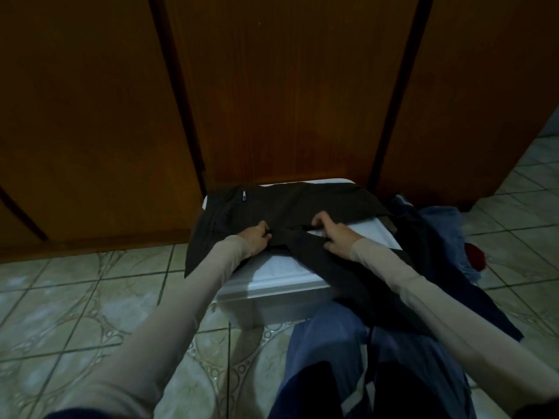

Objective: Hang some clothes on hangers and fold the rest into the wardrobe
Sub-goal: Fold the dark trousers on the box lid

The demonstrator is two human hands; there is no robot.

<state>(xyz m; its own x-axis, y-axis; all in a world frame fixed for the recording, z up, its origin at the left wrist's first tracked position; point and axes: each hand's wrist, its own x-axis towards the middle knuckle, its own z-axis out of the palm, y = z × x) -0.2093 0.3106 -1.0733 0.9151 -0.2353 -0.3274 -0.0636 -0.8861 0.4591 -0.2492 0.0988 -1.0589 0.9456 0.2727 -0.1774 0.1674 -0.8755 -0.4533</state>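
We have a pair of dark trousers (290, 207) spread over the white plastic box (281, 285) that stands against the closed wooden wardrobe (272, 86). Our left hand (255, 237) pinches a fold of the cloth near the box's middle, and our right hand (331, 234) grips a trouser leg just beside it. We judge the fold only begun: one leg trails off the box's near right corner. A heap of blue clothes (441, 234) waits right of the box, and no hanger shows. Patterned floor tiles (90, 297) surround the box in dim light.
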